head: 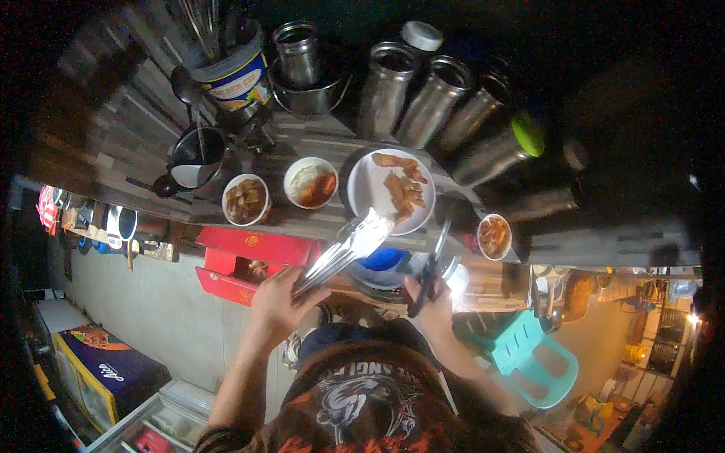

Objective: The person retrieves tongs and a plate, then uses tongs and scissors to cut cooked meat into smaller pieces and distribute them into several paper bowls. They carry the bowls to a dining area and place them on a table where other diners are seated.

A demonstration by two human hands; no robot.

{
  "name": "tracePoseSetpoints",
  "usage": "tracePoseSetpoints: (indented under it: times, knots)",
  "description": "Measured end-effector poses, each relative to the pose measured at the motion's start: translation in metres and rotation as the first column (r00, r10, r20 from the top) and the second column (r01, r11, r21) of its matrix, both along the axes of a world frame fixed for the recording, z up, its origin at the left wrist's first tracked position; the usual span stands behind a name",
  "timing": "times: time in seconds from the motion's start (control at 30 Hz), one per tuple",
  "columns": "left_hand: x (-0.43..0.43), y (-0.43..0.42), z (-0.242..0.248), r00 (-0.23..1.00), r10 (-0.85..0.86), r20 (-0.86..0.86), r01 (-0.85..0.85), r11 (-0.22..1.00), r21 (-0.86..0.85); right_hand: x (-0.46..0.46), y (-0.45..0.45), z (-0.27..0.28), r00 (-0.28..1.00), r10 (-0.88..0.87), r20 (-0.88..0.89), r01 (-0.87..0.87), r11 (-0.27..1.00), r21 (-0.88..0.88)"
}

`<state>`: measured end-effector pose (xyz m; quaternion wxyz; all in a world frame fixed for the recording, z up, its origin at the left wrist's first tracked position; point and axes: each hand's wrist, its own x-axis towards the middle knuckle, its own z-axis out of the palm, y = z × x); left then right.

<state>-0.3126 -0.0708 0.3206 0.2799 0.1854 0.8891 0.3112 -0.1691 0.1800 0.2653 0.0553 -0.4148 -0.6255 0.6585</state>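
My left hand point(278, 303) is closed around shiny metal tongs point(354, 243). Their bright tips overlap the near rim of a round white plate point(365, 181); whether they touch it I cannot tell. Browned, fried-looking food pieces point(403, 187) lie mostly on the plate's right side. In my right hand point(433, 303) is a black-handled cutting tool point(429, 277), scissors or a knife, with its thin blade pointing away from me. Below the tongs and between my hands are a blue round item point(385, 258) and a metal basin point(368, 278), both partly hidden.
Left of the plate stand a cup of white and orange food point(311, 183) and a cup of brown chunks point(247, 201). Another food cup point(494, 236) is at right. Steel canisters point(387, 96) line the back. An open red box point(249, 246) and a turquoise chair point(527, 351) are lower.
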Motion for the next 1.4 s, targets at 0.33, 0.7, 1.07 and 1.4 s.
tracePoseSetpoints:
  times: [0.33, 0.7, 1.07, 1.4]
  knots:
    - [0.026, 0.11, -0.005, 0.819, -0.232, -0.525, 0.063, 0.946, -0.318, 0.104, 0.052, -0.065, 0.993, -0.099, -0.067, 0.087, 0.983, -0.161]
    - [0.042, 0.142, 0.005, 0.736, -0.195, -0.649, -0.068, 0.931, -0.358, 0.136, 0.127, -0.073, 0.873, 0.425, -0.241, -0.406, 0.905, 0.126]
    - [0.046, 0.136, -0.005, 0.764, -0.049, -0.643, -0.192, 0.935, -0.299, 0.141, 0.138, -0.085, 0.823, 0.564, -0.064, -0.543, 0.815, 0.201]
    - [0.03, 0.032, -0.012, 0.859, 0.512, 0.009, -0.491, 0.819, 0.296, 0.058, 0.091, -0.062, 0.805, 0.567, -0.174, -0.581, 0.813, -0.034]
